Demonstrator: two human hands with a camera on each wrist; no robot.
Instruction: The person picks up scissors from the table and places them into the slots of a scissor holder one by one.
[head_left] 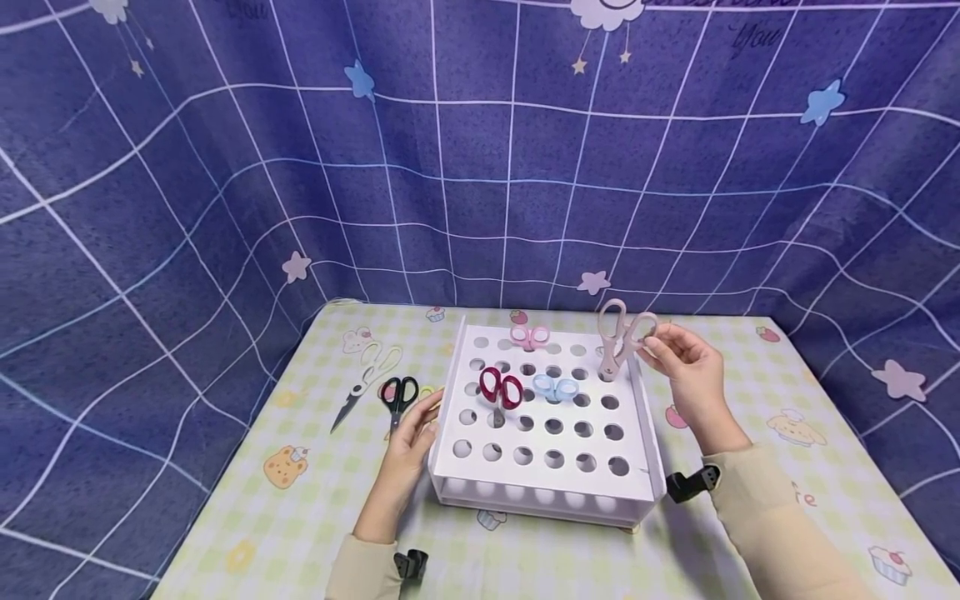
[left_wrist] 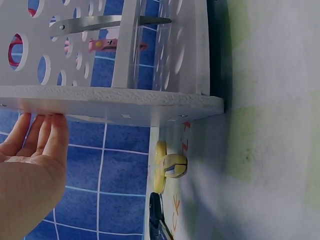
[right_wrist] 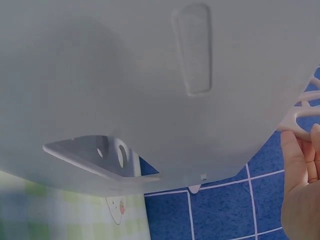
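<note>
A white rack (head_left: 555, 482) with rows of round holes stands on the table. My right hand (head_left: 692, 377) pinches one handle loop of the pale pink scissors (head_left: 611, 360), whose blades point down at a hole near the back right corner. With extended fingers, my left hand (head_left: 414, 442) rests against the rack's left side panel (left_wrist: 90, 107). Dark red scissors (head_left: 501, 392), light blue scissors (head_left: 555, 389) and small pink scissors (head_left: 529, 338) stand in holes, handles up. In the left wrist view a metal blade (left_wrist: 95, 23) passes through the rack's upper board.
On the table left of the rack lie white-handled scissors (head_left: 362, 388) and black scissors (head_left: 397, 407). Yellow scissors (left_wrist: 160, 172) lie close to the rack's left side, partly hidden from the head view by the left hand. A blue grid curtain (head_left: 480, 200) hangs behind the table.
</note>
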